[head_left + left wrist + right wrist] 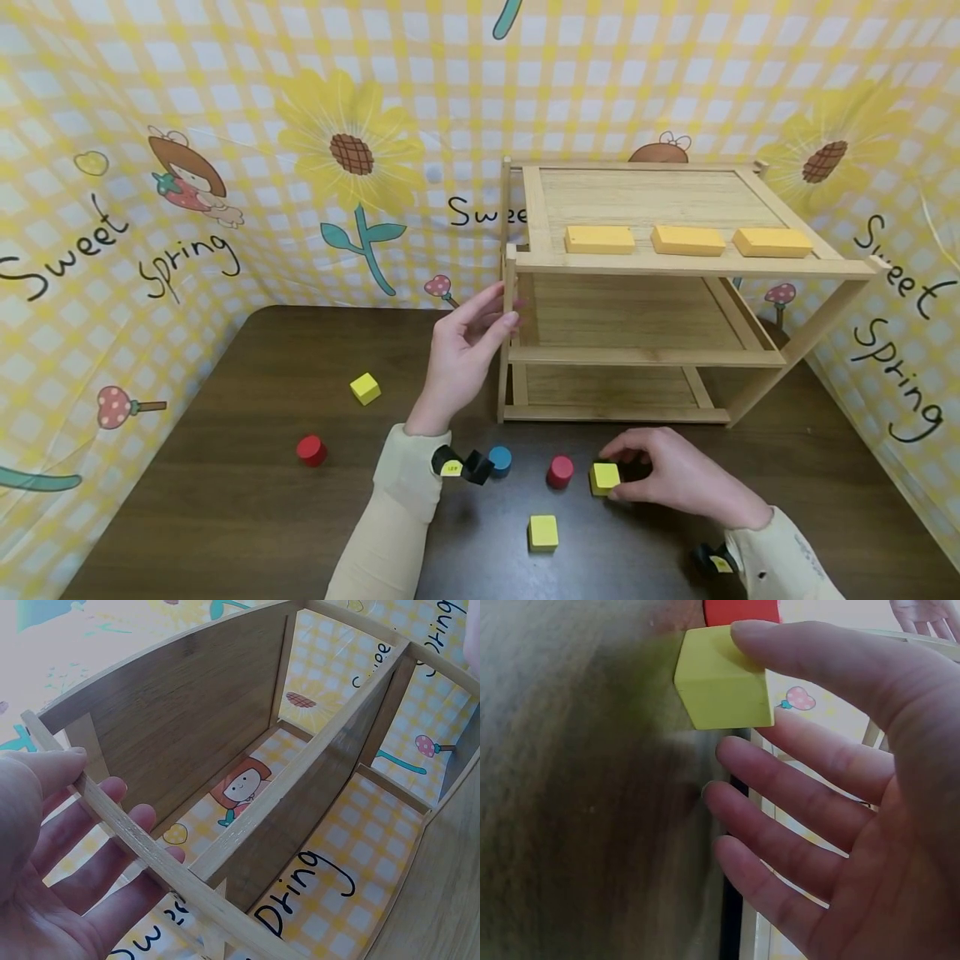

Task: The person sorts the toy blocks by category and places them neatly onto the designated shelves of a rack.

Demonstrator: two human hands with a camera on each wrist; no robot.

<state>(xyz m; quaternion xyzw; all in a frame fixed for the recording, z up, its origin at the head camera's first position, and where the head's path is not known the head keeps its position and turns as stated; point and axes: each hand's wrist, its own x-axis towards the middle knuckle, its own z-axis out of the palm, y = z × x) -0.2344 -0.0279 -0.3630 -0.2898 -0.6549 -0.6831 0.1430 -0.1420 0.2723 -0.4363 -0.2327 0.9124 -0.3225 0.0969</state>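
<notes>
A small wooden shelf point(645, 358) with three levels stands at the right. My left hand point(461, 354) holds its left front post, thumb on one side and fingers on the other, as the post point(124, 821) shows in the left wrist view. Near the table's front, my right hand point(675, 475) pinches a yellow cube point(604, 479) between thumb and index finger; the other fingers point(780, 832) are spread. Whether the cube touches the table I cannot tell. To its left are a red cylinder point(559, 472) and a blue cylinder point(499, 461).
Three yellow rectangular blocks point(600, 240) lie in a row on the shelf's top board. Another yellow cube point(543, 533) sits nearer the front. At the left are a yellow cube point(365, 388) and a red cylinder point(311, 450). A checked cloth point(247, 83) hangs around the dark table point(225, 533).
</notes>
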